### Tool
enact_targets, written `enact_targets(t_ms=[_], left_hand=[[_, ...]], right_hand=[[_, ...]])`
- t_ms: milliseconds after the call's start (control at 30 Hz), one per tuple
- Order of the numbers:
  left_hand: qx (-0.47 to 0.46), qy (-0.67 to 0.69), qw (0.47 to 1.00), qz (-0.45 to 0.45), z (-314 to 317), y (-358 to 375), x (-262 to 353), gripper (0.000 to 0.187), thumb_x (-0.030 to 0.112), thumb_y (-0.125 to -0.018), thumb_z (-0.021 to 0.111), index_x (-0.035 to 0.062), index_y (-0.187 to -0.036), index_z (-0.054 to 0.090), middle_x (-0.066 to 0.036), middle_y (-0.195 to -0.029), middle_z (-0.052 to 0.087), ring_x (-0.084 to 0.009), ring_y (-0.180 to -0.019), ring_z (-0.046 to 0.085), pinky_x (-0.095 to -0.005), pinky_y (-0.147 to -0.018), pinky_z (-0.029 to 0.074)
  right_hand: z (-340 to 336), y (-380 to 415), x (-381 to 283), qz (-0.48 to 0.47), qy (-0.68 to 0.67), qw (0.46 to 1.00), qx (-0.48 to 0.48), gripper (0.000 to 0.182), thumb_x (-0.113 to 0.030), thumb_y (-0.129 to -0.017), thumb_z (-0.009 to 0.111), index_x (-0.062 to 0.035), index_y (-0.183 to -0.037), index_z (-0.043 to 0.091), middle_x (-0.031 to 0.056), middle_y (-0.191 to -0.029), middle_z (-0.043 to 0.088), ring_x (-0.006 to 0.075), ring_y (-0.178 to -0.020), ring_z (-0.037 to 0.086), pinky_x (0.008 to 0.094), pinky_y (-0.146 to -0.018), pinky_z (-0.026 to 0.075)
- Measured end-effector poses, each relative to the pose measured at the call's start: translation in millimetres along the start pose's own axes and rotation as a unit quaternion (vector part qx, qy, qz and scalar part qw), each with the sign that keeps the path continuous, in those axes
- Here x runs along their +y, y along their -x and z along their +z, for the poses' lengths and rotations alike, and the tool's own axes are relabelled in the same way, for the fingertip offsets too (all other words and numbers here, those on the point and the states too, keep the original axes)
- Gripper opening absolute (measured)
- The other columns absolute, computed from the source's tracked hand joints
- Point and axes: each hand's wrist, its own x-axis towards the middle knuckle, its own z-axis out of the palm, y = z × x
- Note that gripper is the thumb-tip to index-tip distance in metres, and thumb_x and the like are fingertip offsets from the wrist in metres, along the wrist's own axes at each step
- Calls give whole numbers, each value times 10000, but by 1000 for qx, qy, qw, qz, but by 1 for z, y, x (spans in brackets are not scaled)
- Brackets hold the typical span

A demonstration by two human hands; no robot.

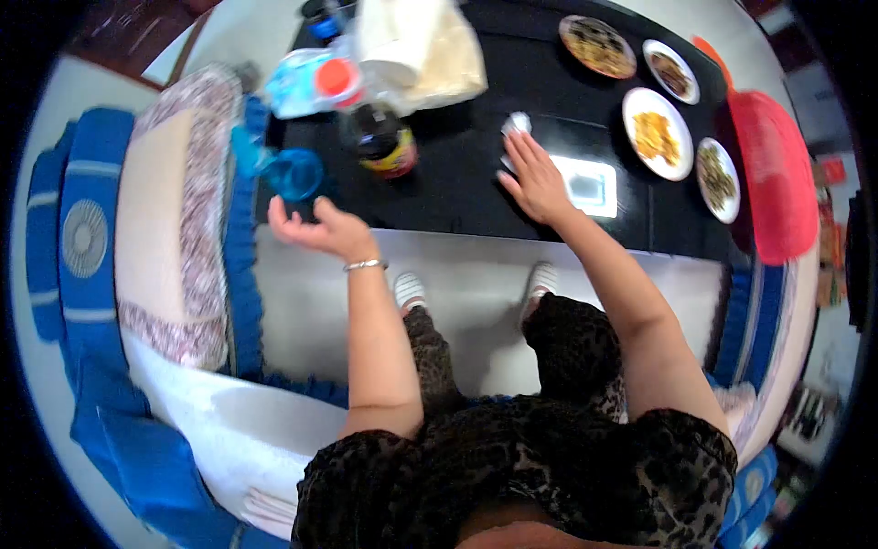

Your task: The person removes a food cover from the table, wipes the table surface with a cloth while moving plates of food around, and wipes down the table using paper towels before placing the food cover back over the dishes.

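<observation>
My left hand [325, 231] is held palm up near the front left edge of the black table [457, 201], its fingers apart and nothing in it. Just beyond its fingertips stands a blue transparent cup [294, 174]. My right hand [538, 180] lies palm down with fingers fairly straight on the tabletop; a small crumpled white tissue [517, 123] shows at its fingertips, and part of it may be under the hand. A dark bottle [386, 146] with a red cap [336, 79] is between the two hands, nearer the left.
At the right are plates of food: yellow pieces [656, 135], greens [718, 180], dark meat [672, 73] and a mixed dish [597, 48]. A red plastic stool or chair [777, 178] is beyond them. Bags [430, 59] and a blue packet [297, 84] lie at the back left.
</observation>
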Motion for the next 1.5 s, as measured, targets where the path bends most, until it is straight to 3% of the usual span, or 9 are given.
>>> enact_targets(t_ms=[133, 333, 567, 667, 767, 967, 1167, 1267, 1500], left_hand=[[-47, -100, 994, 7, 3, -14, -44, 775, 158, -750, 688, -39, -1386, 292, -247, -1423, 308, -404, -1326, 291, -524, -1108, 207], [-122, -126, 984, -36, 14, -20, -79, 1020, 349, -667, 858, -66, -1403, 286, -276, -1400, 358, -401, -1320, 334, -476, -1115, 266], [-114, -164, 976, 84, 36, -59, -101, 1115, 385, -561, 913, -126, -1361, 328, -279, -1339, 448, -395, -1257, 427, -438, -1087, 324], [-138, -162, 977, -12, 41, -68, -107, 1034, 394, -552, 911, -105, -1306, 409, -260, -1263, 518, -384, -1177, 504, -431, -1028, 387], [-135, -181, 974, -6, 33, -65, -110, 977, 371, -551, 917, -88, -1271, 442, -240, -1211, 554, -381, -1092, 549, -425, -974, 427], [-200, -39, 979, -11, -42, -14, -76, 923, 253, -582, 914, -51, -1301, 422, -176, -1267, 522, -295, -1124, 540, -418, -1001, 411], [-478, 85, 874, 24, -91, 36, 11, 860, 165, -638, 864, -3, -1338, 394, -132, -1333, 460, -252, -1212, 465, -392, -1049, 372], [-569, 112, 815, 0, -73, 59, 49, 872, 162, -620, 865, 22, -1343, 396, -113, -1328, 455, -234, -1215, 456, -376, -1043, 376], [-533, 131, 836, 2, 23, 110, 61, 868, 200, -599, 886, -2, -1302, 418, -150, -1236, 517, -283, -1123, 524, -386, -1007, 398]], right_hand=[[-21, 55, -5, -60, 0, 995, -86, 656, -373, -938, 493, -6, -1450, 312, 134, -1538, 265, 294, -1435, 215, 406, -1169, 195], [-44, 63, 9, -88, -7, 988, -129, 636, -332, -940, 493, -24, -1459, 295, 127, -1550, 236, 288, -1442, 196, 432, -1171, 183], [-8, -16, 18, -145, 26, 989, -15, 586, -393, -971, 430, 17, -1389, 394, 149, -1511, 310, 295, -1405, 274, 428, -1140, 244], [19, -71, 38, -98, 48, 993, 40, 596, -419, -985, 384, 12, -1396, 383, 158, -1510, 307, 292, -1403, 280, 435, -1139, 241], [23, -98, 59, -23, 44, 998, 48, 629, -454, -984, 358, 5, -1414, 365, 153, -1520, 295, 290, -1420, 247, 427, -1149, 218], [13, -39, 77, 90, 55, 993, 60, 660, -473, -972, 370, 2, -1430, 345, 154, -1522, 294, 283, -1426, 238, 418, -1155, 204], [-12, 56, 110, 163, 52, 981, 88, 661, -446, -952, 454, 10, -1419, 354, 174, -1506, 316, 310, -1412, 268, 445, -1144, 230], [-20, 96, 125, 210, 64, 971, 92, 645, -440, -951, 458, -1, -1415, 366, 171, -1498, 330, 311, -1410, 272, 447, -1145, 228], [-34, 159, 136, 324, 74, 939, 83, 676, -452, -957, 426, 6, -1442, 316, 168, -1534, 266, 318, -1430, 223, 451, -1148, 215]])
